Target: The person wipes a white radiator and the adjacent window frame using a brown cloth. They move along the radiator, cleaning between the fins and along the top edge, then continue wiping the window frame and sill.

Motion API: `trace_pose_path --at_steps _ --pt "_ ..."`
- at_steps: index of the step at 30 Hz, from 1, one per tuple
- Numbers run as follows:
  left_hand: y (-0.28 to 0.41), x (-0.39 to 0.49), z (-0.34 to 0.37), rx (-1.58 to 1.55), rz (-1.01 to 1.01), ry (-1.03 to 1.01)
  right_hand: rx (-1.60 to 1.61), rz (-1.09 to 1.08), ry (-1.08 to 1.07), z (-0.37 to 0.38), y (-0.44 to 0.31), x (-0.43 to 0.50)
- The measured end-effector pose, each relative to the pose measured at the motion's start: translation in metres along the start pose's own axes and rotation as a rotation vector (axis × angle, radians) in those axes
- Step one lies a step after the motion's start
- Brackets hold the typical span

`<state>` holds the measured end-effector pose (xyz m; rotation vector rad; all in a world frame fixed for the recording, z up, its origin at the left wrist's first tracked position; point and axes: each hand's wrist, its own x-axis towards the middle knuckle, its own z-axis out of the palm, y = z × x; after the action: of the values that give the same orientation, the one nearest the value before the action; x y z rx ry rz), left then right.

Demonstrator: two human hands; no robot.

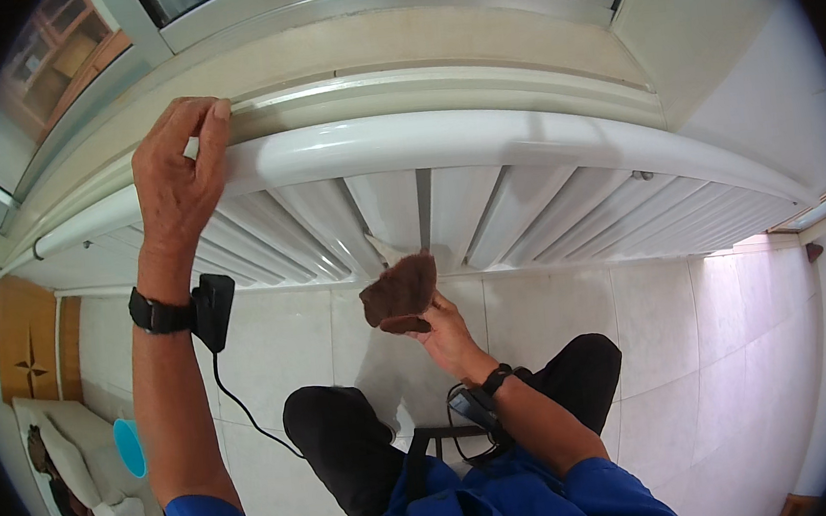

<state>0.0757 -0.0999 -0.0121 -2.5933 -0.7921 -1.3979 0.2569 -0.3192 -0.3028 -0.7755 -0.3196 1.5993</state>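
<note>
My right hand [445,332] holds a folded brown cloth [401,288] low in front of a white slatted panel [386,205], probably a radiator. A pale pointed piece [384,249] shows just above the cloth; I cannot tell what it is. Whether the cloth touches the slats is also unclear. Up at the left, my left hand [181,171] reaches across the panel's rounded top rail [388,138]. Its fingers bend over the edge of the ledge [442,82] beneath the window, and their tips are partly hidden.
Each wrist wears a strapped black device [215,312] with a cable. An aluminium-framed window [377,10] stands behind the ledge. My knees [335,419] are bent above the tiled floor [273,344]. A blue cup-like container [129,449] and a pale seat [76,449] are at left.
</note>
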Motion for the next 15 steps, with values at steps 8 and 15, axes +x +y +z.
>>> trace_pose_path --at_steps 8,15 --pt "-0.03 -0.01 0.021 0.105 0.019 0.039 0.141 0.068 0.284 -0.101 0.076 0.047" --pt "-0.031 -0.009 0.021 0.109 -0.029 0.016 0.642 -0.08 0.464 -0.122 0.116 0.109"
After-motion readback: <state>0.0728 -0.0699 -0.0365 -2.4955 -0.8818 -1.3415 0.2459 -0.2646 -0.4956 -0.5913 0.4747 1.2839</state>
